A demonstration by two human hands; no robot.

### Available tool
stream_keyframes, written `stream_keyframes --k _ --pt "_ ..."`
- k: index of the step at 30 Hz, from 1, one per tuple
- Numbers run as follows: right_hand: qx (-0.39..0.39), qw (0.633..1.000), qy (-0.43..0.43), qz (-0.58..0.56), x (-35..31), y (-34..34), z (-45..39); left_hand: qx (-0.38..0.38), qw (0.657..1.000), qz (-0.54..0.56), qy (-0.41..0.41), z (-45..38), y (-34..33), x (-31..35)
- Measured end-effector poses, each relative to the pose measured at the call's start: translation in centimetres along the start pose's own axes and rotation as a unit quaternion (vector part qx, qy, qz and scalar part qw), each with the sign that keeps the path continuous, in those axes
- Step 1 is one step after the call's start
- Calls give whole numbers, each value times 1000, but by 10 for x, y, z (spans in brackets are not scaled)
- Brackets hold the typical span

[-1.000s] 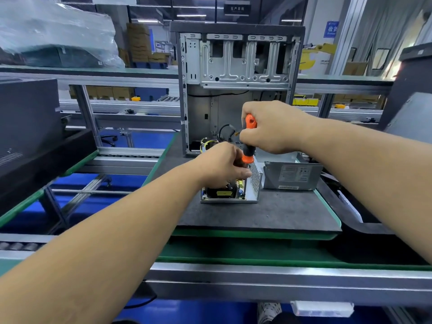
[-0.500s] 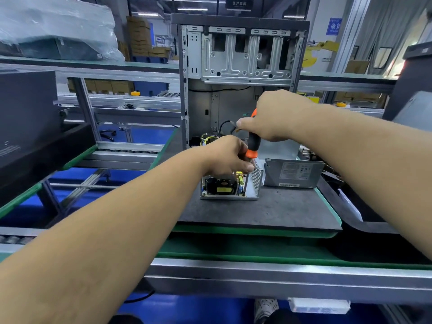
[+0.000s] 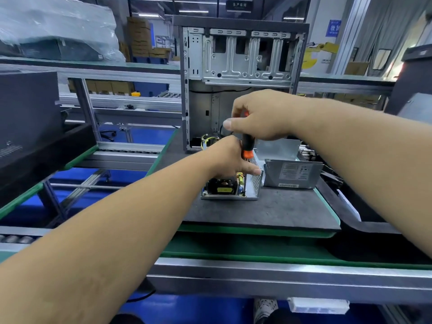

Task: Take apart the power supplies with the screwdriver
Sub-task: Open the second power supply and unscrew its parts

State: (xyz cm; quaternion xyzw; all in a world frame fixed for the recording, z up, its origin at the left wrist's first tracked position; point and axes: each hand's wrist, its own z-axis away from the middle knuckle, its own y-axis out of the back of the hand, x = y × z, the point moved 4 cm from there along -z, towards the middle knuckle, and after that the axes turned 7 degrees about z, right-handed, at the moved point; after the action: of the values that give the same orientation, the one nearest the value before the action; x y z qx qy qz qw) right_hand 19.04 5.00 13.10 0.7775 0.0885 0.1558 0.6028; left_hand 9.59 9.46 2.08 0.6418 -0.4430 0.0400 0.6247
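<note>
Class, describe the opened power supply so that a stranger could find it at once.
Start at the tall computer case standing on the dark mat. In front of it lies the opened power supply, under the left hand. Unlike the closed grey unit beside it, its components show.

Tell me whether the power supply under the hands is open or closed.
Open: the power supply has no top cover, and its circuit board shows inside.

Single head-worn wide-angle view, facing forward and down, near the mat (image 3: 268, 213), arms reaching in
</note>
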Motion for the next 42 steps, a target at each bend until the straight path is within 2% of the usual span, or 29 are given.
stream_keyframes --k 2,6,11,16,21,26,30,34,37,42 --pt "24 998 -11 58 -2 -2 -1 -7 1000 6 21 2 -2 -1" --pt "16 999 -1 40 -3 -4 -1 -42 995 86 18 9 3 -2" --pt "17 999 6 33 -7 -3 1 6 1000 10 14 9 5 8" --pt "12 999 13 32 -5 -6 2 -38 998 47 22 13 4 2" --pt "22 999 16 17 -5 -7 4 -2 999 17 31 10 5 4" --pt "32 999 15 20 -2 -5 5 -31 999 16 30 10 2 -3" --pt "37 999 17 13 -4 -5 7 12 999 -10 36 10 1 -1" --pt "35 999 17 14 -3 -4 9 -24 999 -21 7 12 -4 2" --pt "-7 1000 15 10 -3 -5 10 -23 1000 -2 7 15 -5 4" --pt "6 1000 21 16 -3 6 14 2 999 52 12 18 0 5"
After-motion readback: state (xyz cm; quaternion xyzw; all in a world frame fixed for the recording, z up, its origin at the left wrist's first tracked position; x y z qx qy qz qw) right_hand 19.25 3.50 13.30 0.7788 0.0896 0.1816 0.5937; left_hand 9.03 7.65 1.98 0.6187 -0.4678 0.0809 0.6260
